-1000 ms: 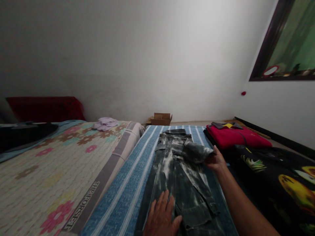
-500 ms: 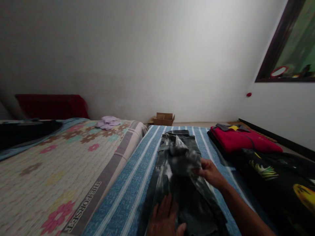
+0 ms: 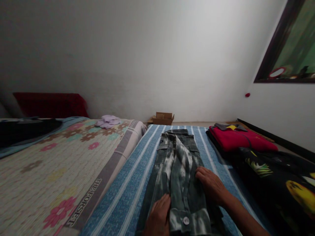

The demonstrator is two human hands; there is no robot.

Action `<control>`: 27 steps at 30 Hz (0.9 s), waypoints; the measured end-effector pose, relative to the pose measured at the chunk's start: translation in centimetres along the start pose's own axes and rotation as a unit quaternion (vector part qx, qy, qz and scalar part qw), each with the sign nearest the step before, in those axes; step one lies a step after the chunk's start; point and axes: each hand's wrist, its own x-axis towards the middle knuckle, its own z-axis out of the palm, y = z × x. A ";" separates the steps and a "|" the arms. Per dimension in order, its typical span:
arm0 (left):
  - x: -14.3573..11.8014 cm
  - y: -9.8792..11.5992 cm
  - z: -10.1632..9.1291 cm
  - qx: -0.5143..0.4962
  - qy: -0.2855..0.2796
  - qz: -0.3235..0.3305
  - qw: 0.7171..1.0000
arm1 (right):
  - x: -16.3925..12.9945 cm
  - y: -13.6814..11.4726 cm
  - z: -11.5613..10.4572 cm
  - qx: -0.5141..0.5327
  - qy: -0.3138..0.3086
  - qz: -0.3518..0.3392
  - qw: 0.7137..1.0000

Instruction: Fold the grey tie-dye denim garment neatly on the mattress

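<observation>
Since the earlier frames, your right hand (image 3: pixel 211 185) has swung the sleeve (image 3: pixel 180 173) in from the right and down, so it now runs lengthwise along the jacket (image 3: pixel 169 154), its cuff (image 3: pixel 198 223) towards you. Your left hand (image 3: pixel 158 214) stays at the near end, its fingers now closer together.

You have one mottled grey-green jacket before you, laid lengthwise on the blue striped sheet (image 3: pixel 133 173), its top close to the sheet's far edge. One sleeve lies on top of it, with one button (image 3: pixel 186 221) showing on the cuff.

Your two hands are both on the cloth. The right has its fingers bent, part open, the tips touching the sleeve's right side; you cannot tell here whether it pinches the fabric. The left is half curled against the cuff's left side, its grip hidden too.

Along the sheet's right edge you have two folded garments: one red (image 3: pixel 236 139) near the far corner, one black and printed (image 3: pixel 270 186) nearer you. Past the far edge stands one cardboard box (image 3: pixel 162 121). On the flowered cover (image 3: pixel 73 167) to the left, one lilac cloth (image 3: pixel 108 121) lies near the far edge.
</observation>
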 end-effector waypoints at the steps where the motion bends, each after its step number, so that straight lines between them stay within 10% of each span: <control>1: 0.1 0.1 -0.3 -0.056 0.009 -0.020 0.998 | -0.1 0.2 0.2 -0.012 0.003 0.010 1.000; 12: 6.3 2.0 -2.1 -0.287 0.025 -0.197 0.937 | 3.8 3.4 0.1 -0.027 -0.003 -0.049 0.998; 27: 8.5 1.2 -5.6 -0.466 -0.081 -0.155 0.867 | 6.9 7.3 1.8 0.078 0.016 0.025 0.996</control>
